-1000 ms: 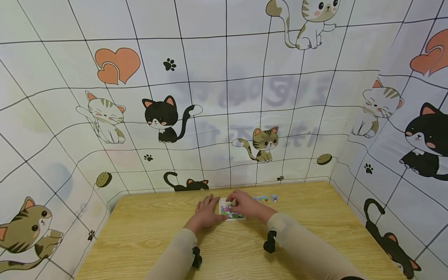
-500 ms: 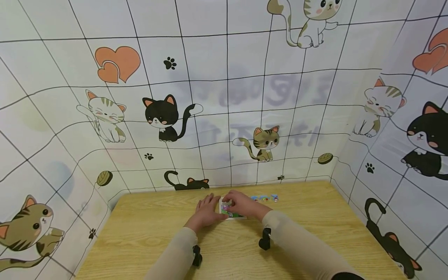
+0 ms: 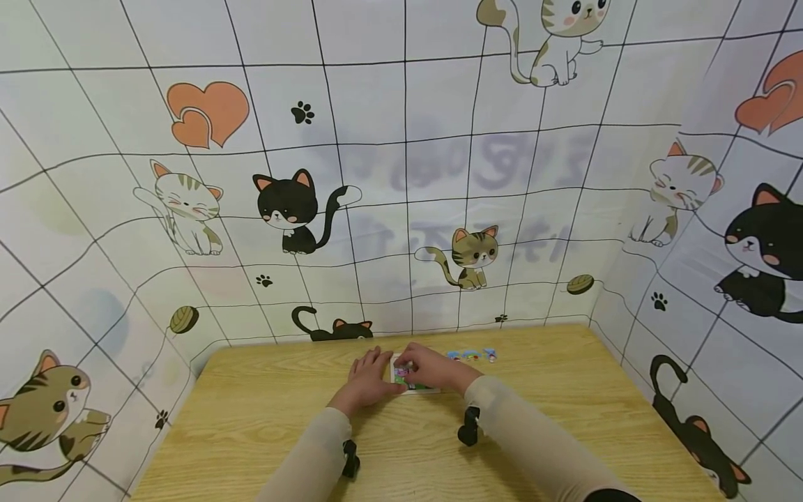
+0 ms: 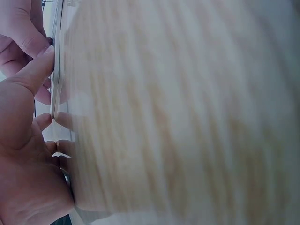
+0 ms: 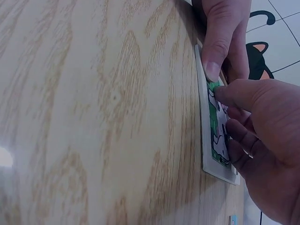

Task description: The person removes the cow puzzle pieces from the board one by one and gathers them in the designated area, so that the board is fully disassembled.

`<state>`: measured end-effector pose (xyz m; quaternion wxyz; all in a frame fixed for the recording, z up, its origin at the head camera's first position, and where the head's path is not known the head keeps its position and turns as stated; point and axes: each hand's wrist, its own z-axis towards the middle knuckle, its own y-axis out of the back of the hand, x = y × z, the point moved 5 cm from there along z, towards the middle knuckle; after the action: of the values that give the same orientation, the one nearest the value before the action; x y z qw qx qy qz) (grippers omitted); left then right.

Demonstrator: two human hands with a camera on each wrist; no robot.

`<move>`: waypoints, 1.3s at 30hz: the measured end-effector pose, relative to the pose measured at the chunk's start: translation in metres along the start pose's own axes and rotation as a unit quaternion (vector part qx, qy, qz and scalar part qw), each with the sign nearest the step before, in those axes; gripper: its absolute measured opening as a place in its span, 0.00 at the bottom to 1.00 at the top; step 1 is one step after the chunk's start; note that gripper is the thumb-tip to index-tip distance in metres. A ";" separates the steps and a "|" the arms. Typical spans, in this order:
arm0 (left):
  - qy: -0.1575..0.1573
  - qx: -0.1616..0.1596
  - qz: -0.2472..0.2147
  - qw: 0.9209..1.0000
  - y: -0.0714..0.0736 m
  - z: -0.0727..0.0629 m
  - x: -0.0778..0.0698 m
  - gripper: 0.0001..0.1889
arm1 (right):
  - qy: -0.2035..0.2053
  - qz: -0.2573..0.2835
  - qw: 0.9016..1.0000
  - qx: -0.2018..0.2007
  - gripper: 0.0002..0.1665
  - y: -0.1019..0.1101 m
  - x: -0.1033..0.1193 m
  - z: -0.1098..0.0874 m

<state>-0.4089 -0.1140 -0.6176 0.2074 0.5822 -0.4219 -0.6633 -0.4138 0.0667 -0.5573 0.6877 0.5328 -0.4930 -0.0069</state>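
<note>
A small picture puzzle in a white frame [image 3: 419, 392] lies flat near the table's far edge. My left hand [image 3: 366, 382] rests spread along its left side, thumb on the near corner; in the left wrist view that thumb [image 4: 44, 61] lies at the frame's edge. From the right, my right hand [image 3: 436, 368] reaches over the puzzle with bent fingers. In the right wrist view its fingertips [image 5: 238, 129] come down on the green and white picture [image 5: 216, 143], beside the left thumb. The palm and fingers cover much of the picture; I cannot tell whether they pinch a piece.
Several loose puzzle pieces [image 3: 471, 355], mostly blue, lie in a row just right of the puzzle. The wooden table [image 3: 263, 418] ends against a white wall cloth [image 3: 376, 293] printed with cats and grid lines. Dark wrist devices [image 3: 469, 427] hang at both cuffs.
My right hand has shifted slightly left over the puzzle, its fingers closer to the left side of the picture. The left hand has stayed at the frame.
</note>
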 end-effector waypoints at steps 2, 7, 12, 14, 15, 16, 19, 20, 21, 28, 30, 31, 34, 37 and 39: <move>0.002 0.001 0.002 1.000 0.001 -0.001 -0.002 0.52 | -0.001 0.002 1.000 0.002 0.22 0.000 -0.001 0.000; 0.001 0.002 -0.010 1.000 0.010 -0.010 -0.015 0.51 | 0.001 0.005 1.000 0.005 0.21 0.001 -0.002 0.000; -0.007 -0.002 -0.006 1.000 0.010 -0.010 -0.016 0.51 | 0.003 0.006 1.000 0.002 0.20 0.002 -0.002 0.000; -0.007 -0.004 -0.001 1.000 0.007 -0.007 -0.012 0.51 | 0.004 0.006 1.000 0.001 0.20 0.002 -0.002 0.001; -0.004 -0.002 0.000 1.000 0.006 -0.006 -0.010 0.51 | 0.004 0.011 1.000 -0.001 0.20 0.002 -0.003 0.001; -0.001 -0.001 0.001 1.000 0.006 -0.005 -0.010 0.52 | 0.006 0.015 1.000 -0.002 0.20 0.002 -0.003 0.001; 0.004 -0.001 0.006 1.000 0.002 0.000 -0.003 0.51 | 0.007 0.028 1.000 -0.003 0.19 0.001 -0.004 0.002; 0.006 0.000 0.009 1.000 0.000 0.002 0.000 0.52 | 0.008 0.030 1.000 -0.003 0.19 0.001 -0.004 0.002; 0.007 0.000 0.010 1.000 0.000 0.003 0.001 0.51 | 0.011 0.036 0.999 -0.006 0.19 0.001 -0.004 0.002; 0.007 0.001 0.004 1.000 0.000 0.003 0.002 0.51 | 0.025 0.024 0.999 -0.019 0.18 0.001 -0.002 0.002; 0.008 0.003 0.006 1.000 0.000 0.003 0.002 0.51 | 0.028 0.017 0.999 -0.024 0.19 0.001 -0.001 0.002; 0.009 0.004 0.007 1.000 0.000 0.003 0.002 0.51 | 0.028 0.014 0.999 -0.026 0.19 0.001 -0.001 0.002; 0.007 0.002 0.006 1.000 0.000 0.002 0.002 0.51 | 0.027 0.009 0.999 -0.033 0.20 0.001 -0.001 0.002; 0.005 0.001 0.000 1.000 0.000 0.001 0.001 0.51 | 0.022 0.003 0.999 -0.041 0.19 0.001 -0.002 0.001; 0.003 0.000 -0.002 1.000 0.001 0.001 0.000 0.51 | 0.020 -0.002 0.999 -0.046 0.18 0.001 -0.003 0.001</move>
<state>-0.4096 -0.1141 -0.6167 0.2076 0.5852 -0.4199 -0.6619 -0.4164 0.0684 -0.5586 0.7216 0.5013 -0.4770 -0.0202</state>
